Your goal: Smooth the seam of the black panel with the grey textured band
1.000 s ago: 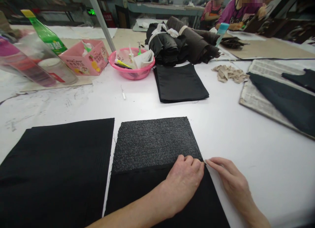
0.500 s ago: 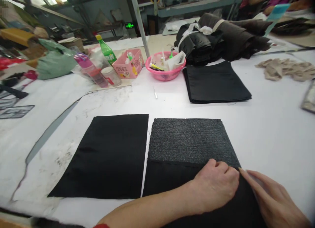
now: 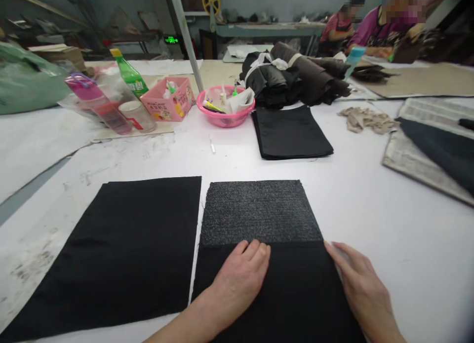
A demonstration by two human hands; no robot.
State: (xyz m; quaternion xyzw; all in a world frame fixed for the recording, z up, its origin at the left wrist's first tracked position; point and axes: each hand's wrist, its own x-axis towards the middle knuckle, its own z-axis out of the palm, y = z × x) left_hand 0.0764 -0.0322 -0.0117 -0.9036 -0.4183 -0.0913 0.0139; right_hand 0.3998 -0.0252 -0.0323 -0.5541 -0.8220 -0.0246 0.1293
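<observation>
A black fabric panel point(image 3: 292, 288) lies over a speckled dark grey textile piece point(image 3: 259, 209), its straight edge crossing that piece. My left hand point(image 3: 242, 271) presses on this edge near its middle, fingers curled and held together. At the edge's right end, my right hand point(image 3: 365, 284) pinches the corner between thumb and fingers; the thumb is partly hidden. To the left lies a second black fabric panel point(image 3: 122, 249), flat and untouched, with a narrow strip of white table between the two.
Behind the panels are a pink basin point(image 3: 225, 120) with small items, a pink box point(image 3: 166, 103), a green bottle point(image 3: 129, 76) and a black fabric stack point(image 3: 292, 133). Bundled dark rolls point(image 3: 289, 76) lie behind. A board point(image 3: 418, 116) sits right on the white table point(image 3: 355, 185). Co-workers sit beyond.
My left hand has slid left along the fabric edge, away from the right corner. My right hand stays at that corner. The view has turned to the right.
</observation>
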